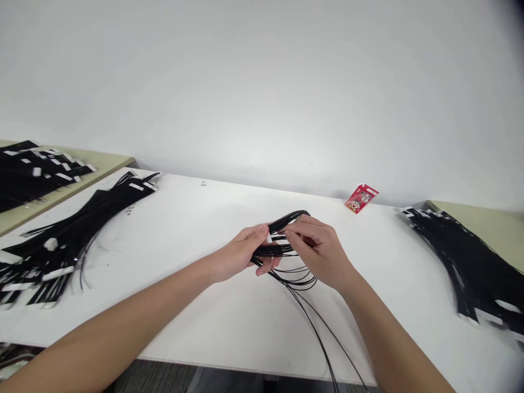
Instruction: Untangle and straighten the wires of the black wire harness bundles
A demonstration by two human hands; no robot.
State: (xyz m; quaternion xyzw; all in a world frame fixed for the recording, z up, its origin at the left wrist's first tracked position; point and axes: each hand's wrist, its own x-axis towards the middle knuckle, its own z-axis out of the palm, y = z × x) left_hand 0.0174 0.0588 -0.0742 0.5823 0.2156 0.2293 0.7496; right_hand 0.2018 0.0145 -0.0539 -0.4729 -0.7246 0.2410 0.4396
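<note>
My left hand (254, 252) is closed around a bundle of thin black cables (272, 250), held in the air over the white table. A small white piece (269, 238) shows by my left thumb. On the bundle's right side, my right hand (317, 245) pinches a cable strand between thumb and fingers; its fingertips partly hide what they grip. Loose cable loops hang under my hands, and several long ends trail down past the front table edge at the lower right.
Piles of black cables with white tags lie on the table at left (96, 213) and right (470, 256). Another pile (36, 169) rests on a cream table at far left. A red packet (361, 198) lies near the wall (262, 98).
</note>
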